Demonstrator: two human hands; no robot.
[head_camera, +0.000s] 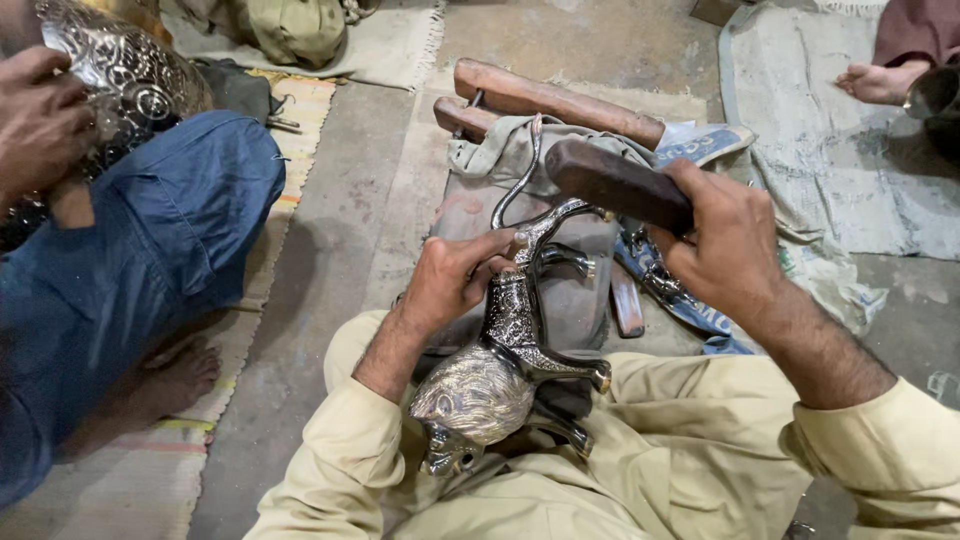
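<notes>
Resting on the person's lap, one silver metal animal figure (500, 360) is steadied at its rump by the left hand (450, 280), fingers clamped on it. Right hand (725, 240) grips one dark wooden mallet (615, 185), fingers closed around it, raised over the tail. Engraving looks finished; shaping seems underway. Two more wooden blocks (555, 100) lie beyond on the floor.

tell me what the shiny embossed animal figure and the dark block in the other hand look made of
Shiny embossed animal figure: seems metal, silvery and polished, since bright highlights glint on its patterned relief. Dark block: looks like wood, brown and matt, smooth and worn, though grain is hard to see.
</notes>
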